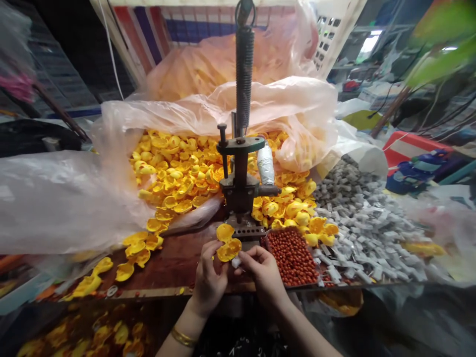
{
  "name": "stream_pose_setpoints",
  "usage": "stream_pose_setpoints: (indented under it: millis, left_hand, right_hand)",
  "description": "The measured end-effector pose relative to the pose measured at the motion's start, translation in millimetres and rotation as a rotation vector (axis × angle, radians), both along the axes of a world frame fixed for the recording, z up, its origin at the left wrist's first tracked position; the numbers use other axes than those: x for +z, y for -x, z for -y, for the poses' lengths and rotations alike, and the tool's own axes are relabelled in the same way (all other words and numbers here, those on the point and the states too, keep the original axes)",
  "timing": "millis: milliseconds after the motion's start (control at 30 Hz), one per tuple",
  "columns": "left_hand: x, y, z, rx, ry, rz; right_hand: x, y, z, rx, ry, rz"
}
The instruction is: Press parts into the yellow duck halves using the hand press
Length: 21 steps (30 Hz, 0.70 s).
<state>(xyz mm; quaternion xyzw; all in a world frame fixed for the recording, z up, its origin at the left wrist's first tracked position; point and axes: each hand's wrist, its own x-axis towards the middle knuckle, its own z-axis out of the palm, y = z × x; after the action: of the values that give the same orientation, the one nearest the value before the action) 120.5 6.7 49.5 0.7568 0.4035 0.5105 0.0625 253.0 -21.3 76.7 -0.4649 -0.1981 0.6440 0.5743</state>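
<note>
Between the fingers of my left hand (211, 270) is a yellow plastic shell half (229, 249), its hollow side facing me. My right hand (262, 270) pinches a small whitish-grey plastic piece (236, 262) at the shell's lower right edge. Whether the piece touches the shell I cannot tell. Just beyond both hands stands a dark hand press (240, 196) with a coil spring on top and a metal strip with holes (250, 231) at its base. To the right of my right hand, a tray holds many small red-brown beads (292, 255).
A large heap of yellow shells (178, 168) spills from a clear plastic bag (215, 104) behind the press. Many grey-white pieces (357, 218) lie heaped at the right. Loose yellow shells (136, 250) lie at the left on the brown tabletop (174, 265). More shells (104, 337) sit below the table edge.
</note>
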Motion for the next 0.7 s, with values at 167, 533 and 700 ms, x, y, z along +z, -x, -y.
stream_pose_setpoints:
  millis: [167,533,700]
  left_hand:
    - [0.8,-2,5,0.023,-0.047,-0.021]
    - [12.8,-9,7,-0.064,0.042,0.047]
    - [7.3,0,-2,0.011,0.267,0.244]
  right_hand:
    - [4.8,-5,3,-0.035,-0.007,0.009]
    - [-0.4,-15,-1,-0.018,-0.128,0.272]
    - [4.8,-87,-5,-0.005,-0.256,1.220]
